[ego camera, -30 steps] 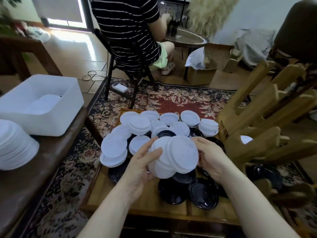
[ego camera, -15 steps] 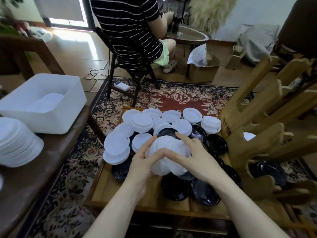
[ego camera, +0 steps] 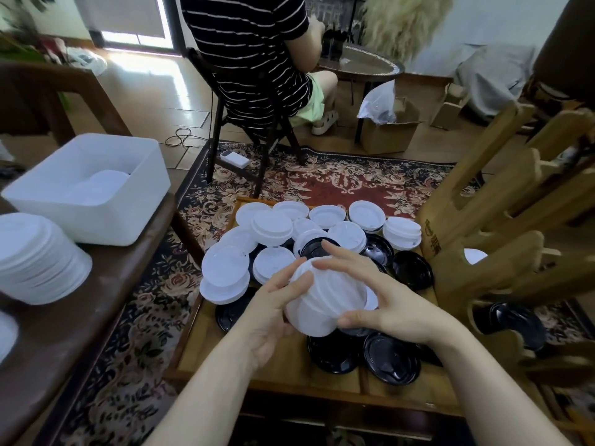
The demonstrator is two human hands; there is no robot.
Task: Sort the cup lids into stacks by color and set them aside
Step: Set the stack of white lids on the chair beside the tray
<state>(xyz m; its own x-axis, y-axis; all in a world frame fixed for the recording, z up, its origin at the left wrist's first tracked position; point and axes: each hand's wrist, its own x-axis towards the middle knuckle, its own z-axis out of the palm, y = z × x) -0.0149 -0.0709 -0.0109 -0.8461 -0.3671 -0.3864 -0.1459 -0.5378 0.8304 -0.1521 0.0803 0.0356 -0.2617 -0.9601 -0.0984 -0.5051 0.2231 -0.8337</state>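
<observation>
Since 1 second ago, 1 stack of white lids [ego camera: 325, 297] has been closed up; it is gripped by left hand [ego camera: 273, 312] and right hand [ego camera: 386, 304] above the surface [ego camera: 273, 371]. Left of it, white lids are held in 1 white bin [ego camera: 96, 188].

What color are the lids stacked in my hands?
White; the stack of lids shows in the head view.

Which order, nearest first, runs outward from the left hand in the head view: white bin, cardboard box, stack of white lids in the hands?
1. Stack of white lids: gripped by the left hand.
2. White bin: on the left table.
3. Cardboard box: far back on the floor.
</observation>
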